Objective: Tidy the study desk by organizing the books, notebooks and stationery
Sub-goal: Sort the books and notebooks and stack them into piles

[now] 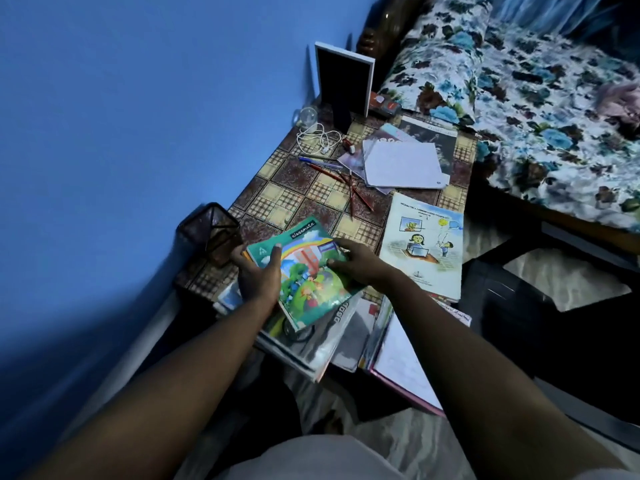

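Blue wall fills the left of my head feed. A desk under a checked brown-and-cream cloth runs along it, with a bed in a flowered sheet on the far right.

At the desk's near end I see both bare arms reaching in to one green notebook, its front printed with a rainbow, trees and the word "classmate". It lies tilted on top of a stack of books that overhangs the near edge.

The left hand grips the notebook's left side, with the thumb laid flat on the front and the other fingers curled round the far-left corner. The right hand grips the right side, fingers curled close together at the far-right corner and the thumb pressing on the front.

Just left of the left hand a dark mesh pen holder stands by the wall. Right of the notebook an illustrated booklet lies flat, face up. Farther back, red pencils and blue pens lie scattered loose on the cloth, beside a pile of white sheets resting on other books. A white cable is coiled near the back corner, in front of a standing frame.

The light is dim, and I cannot tell whether the notebook's underside touches the stack everywhere.
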Available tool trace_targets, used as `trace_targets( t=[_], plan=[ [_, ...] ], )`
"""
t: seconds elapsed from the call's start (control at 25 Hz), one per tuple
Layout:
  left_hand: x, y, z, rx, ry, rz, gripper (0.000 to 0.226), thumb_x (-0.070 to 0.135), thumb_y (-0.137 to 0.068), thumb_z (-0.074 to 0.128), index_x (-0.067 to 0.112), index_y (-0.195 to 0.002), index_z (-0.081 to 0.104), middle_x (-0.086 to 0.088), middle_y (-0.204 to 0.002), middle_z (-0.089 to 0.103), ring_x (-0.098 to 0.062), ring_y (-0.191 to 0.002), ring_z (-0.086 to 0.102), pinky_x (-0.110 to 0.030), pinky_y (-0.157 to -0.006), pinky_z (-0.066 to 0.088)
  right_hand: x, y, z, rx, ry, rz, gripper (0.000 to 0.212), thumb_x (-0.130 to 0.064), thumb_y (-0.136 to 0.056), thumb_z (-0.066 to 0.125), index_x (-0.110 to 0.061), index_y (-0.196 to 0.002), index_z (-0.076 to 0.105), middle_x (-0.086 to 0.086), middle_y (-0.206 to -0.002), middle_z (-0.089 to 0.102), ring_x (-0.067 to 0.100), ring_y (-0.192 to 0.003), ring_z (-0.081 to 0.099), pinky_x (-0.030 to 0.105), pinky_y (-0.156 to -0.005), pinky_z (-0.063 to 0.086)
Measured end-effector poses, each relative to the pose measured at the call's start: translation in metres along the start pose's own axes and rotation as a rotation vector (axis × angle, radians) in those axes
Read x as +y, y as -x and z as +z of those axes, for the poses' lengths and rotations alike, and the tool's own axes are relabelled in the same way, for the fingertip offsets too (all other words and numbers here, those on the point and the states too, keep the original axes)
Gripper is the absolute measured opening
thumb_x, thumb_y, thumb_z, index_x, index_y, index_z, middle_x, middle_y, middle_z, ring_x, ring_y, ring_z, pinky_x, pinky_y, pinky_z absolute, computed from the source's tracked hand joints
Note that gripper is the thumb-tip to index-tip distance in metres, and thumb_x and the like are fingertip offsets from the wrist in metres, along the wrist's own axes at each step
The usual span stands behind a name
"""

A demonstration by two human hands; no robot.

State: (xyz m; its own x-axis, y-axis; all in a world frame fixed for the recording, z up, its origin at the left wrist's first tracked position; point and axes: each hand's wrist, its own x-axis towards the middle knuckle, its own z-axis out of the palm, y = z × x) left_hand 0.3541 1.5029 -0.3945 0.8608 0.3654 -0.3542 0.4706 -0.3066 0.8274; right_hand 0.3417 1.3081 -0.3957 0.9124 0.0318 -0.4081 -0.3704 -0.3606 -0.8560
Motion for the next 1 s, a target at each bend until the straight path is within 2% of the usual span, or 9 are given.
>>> trace_targets(
  t=[0.08,0.16,0.24,0.32,0.48,0.64,0.72,0.84,1.0],
  plan=[
    [-0.018,-0.003,-0.018,0.025,-0.078,0.018,0.058,0.043,-0.078,0.072,0.012,-0.122,0.05,-0.015,-0.118,0.065,-0.032,-0.105,0.062,-0.036,-0.088,0.046,0.003,0.006,0.006,-0.06,0.065,-0.018,0.045,-0.006,-0.091,0.064,-0.007,-0.134,0.051,0.011,-0.109,0.064,0.017,-0.088,0.06,0.024,-0.077,0.053],
    [-0.031,-0.004,-0.033,0.016,-0.169,0.014,0.051,0.045,-0.07,0.076,0.012,-0.107,0.06,-0.014,-0.109,0.068,-0.031,-0.102,0.064,-0.037,-0.089,0.05,0.005,0.006,0.016,-0.08,0.17,-0.03,0.046,-0.009,-0.09,0.065,-0.006,-0.134,0.051,0.013,-0.118,0.063,0.019,-0.096,0.061,0.03,-0.086,0.053],
    [-0.04,-0.002,-0.046,0.003,-0.261,0.018,0.045,0.042,-0.071,0.077,0.011,-0.1,0.063,-0.015,-0.106,0.069,-0.032,-0.099,0.065,-0.039,-0.087,0.053,0.007,0.005,0.031,-0.055,0.33,-0.068,0.05,-0.016,-0.089,0.068,-0.006,-0.134,0.051,0.014,-0.126,0.062,0.025,-0.108,0.062,0.037,-0.094,0.05],
    [-0.042,-0.002,-0.055,-0.011,-0.336,0.044,0.042,0.039,-0.073,0.077,0.009,-0.098,0.063,-0.017,-0.105,0.069,-0.033,-0.095,0.066,-0.039,-0.083,0.055,0.008,0.003,0.043,-0.002,0.449,-0.065,0.053,-0.022,-0.088,0.069,-0.008,-0.136,0.05,0.014,-0.128,0.061,0.029,-0.114,0.06,0.031,-0.09,0.047],
    [-0.038,-0.009,-0.059,-0.119,-0.339,0.08,0.039,0.043,-0.063,0.078,0.012,-0.083,0.067,-0.013,-0.089,0.071,-0.027,-0.086,0.068,-0.034,-0.075,0.055,0.02,0.002,0.042,0.03,0.469,-0.041,0.044,-0.025,-0.09,0.066,-0.005,-0.128,0.057,0.015,-0.121,0.063,0.029,-0.108,0.061,0.033,-0.086,0.046],
    [-0.019,-0.006,-0.028,-0.189,0.04,-0.06,0.036,0.042,-0.055,0.078,0.01,-0.068,0.07,-0.003,-0.067,0.065,-0.019,-0.067,0.061,-0.032,-0.062,0.047,0.038,0.007,0.015,0.167,0.181,0.058,0.026,-0.02,-0.095,0.058,0.003,-0.085,0.064,0.012,-0.075,0.057,0.019,-0.067,0.053,0.038,-0.067,0.045],
    [-0.007,-0.003,-0.005,-0.246,0.21,-0.155,0.025,0.029,-0.065,0.082,0.008,-0.069,0.07,-0.006,-0.072,0.069,-0.025,-0.074,0.066,-0.042,-0.07,0.054,0.042,0.011,-0.002,0.251,0.0,0.111,0.031,-0.019,-0.096,0.057,0.01,-0.091,0.066,0.013,-0.077,0.06,0.019,-0.068,0.054,0.035,-0.067,0.045],
    [0.015,0.003,0.035,-0.482,0.175,-0.168,0.011,0.014,-0.079,0.076,0.009,-0.084,0.067,-0.009,-0.088,0.072,-0.03,-0.086,0.069,-0.047,-0.083,0.057,0.047,0.021,-0.037,0.398,-0.25,0.17,0.027,-0.018,-0.096,0.057,0.007,-0.1,0.066,0.017,-0.085,0.066,0.024,-0.072,0.062,0.039,-0.072,0.053],
    [0.037,0.018,0.082,-0.709,0.066,-0.073,0.023,-0.002,-0.085,0.065,0.007,-0.104,0.058,-0.015,-0.113,0.066,-0.027,-0.082,0.065,-0.04,-0.083,0.054,0.059,0.05,-0.086,0.464,-0.448,0.315,0.02,-0.026,-0.073,0.071,-0.009,-0.076,0.06,0.013,-0.073,0.055,0.019,-0.057,0.052,0.03,-0.056,0.041]
  ],
)
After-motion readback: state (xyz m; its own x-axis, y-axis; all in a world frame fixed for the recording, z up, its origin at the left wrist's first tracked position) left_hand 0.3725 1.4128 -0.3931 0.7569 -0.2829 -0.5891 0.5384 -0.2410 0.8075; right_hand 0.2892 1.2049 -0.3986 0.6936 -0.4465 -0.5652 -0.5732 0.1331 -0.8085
